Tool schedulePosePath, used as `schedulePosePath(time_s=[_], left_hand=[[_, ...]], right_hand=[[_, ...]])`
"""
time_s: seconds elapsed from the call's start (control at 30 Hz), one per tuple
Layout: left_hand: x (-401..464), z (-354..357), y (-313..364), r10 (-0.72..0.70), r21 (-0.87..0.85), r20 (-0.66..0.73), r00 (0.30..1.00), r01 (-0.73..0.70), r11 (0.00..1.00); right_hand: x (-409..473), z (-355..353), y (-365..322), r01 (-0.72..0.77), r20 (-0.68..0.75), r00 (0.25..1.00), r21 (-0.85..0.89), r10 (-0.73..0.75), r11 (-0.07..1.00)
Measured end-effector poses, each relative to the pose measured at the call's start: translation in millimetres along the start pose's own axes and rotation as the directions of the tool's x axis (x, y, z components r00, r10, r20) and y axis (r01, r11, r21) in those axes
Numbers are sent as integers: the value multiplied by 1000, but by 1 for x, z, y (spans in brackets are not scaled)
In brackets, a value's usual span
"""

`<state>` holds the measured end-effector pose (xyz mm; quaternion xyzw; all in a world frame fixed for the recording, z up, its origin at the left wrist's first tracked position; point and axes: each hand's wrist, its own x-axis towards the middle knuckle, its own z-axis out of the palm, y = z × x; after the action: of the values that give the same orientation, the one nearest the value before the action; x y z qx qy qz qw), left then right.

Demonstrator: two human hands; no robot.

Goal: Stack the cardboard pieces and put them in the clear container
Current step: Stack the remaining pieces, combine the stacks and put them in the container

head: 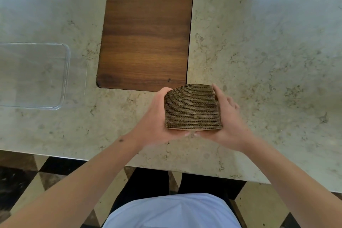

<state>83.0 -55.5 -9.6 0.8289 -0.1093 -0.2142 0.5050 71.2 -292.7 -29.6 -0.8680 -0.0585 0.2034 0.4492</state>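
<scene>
A thick stack of brown corrugated cardboard pieces (192, 107) is held above the marble counter, its ribbed edges facing me. My left hand (153, 118) grips its left side and my right hand (229, 118) grips its right side, thumbs meeting under the near edge. The clear container (64, 72) lies on the counter at the far left, well apart from the stack, with nothing visible inside it.
A dark wooden board (146, 33) lies on the marble counter (268, 61) just beyond the stack. The counter's near edge runs below my forearms, with a chequered floor underneath.
</scene>
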Motion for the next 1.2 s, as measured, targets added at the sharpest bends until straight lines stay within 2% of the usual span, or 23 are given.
schedulePosePath(time_s=[0.1, 0.2, 0.3, 0.47, 0.53, 0.6, 0.7, 0.83, 0.93, 1.03, 1.13, 1.2], left_hand=[[1, -1, 9, -114, -124, 29, 993, 117, 985], [-4, -4, 18, -191, -261, 31, 981, 192, 946], [-7, -3, 33, -215, -383, 37, 976, 212, 899], [-12, -5, 59, -244, -498, 40, 969, 231, 836], [-17, -6, 67, -271, -533, 55, 961, 258, 806], [-22, -7, 77, -307, -557, 12, 952, 261, 788], [-26, -11, 91, -374, -627, -146, 916, 207, 751], [-29, -28, 105, -484, -772, -379, 788, 19, 635], [-31, -47, 110, -535, -847, -446, 717, -144, 512], [-36, -71, 105, -534, -847, -486, 692, -223, 482], [-45, -97, 88, -520, -844, -486, 702, -221, 489], [-53, -122, 72, -520, -848, -483, 704, -228, 478]], right_hand=[[3, -20, -13, 61, 86, 993, 219, -82, 974], [2, -35, -21, -17, 178, 983, 380, -55, 925], [-3, -45, -38, -86, 185, 983, 512, -11, 855], [-9, -55, -63, -106, 83, 994, 637, 69, 764], [-10, -61, -72, -131, 90, 991, 628, 95, 767], [-6, -69, -83, -161, 122, 987, 606, 110, 779], [10, -71, -101, -218, 177, 975, 626, 136, 749], [28, -46, -140, -259, 186, 966, 749, 182, 610], [30, -14, -174, -257, 154, 958, 835, 242, 486], [31, 25, -209, -252, 117, 931, 892, 347, 375], [35, 66, -240, -258, 95, 892, 910, 442, 324], [44, 91, -259, -259, 78, 884, 904, 462, 342]])
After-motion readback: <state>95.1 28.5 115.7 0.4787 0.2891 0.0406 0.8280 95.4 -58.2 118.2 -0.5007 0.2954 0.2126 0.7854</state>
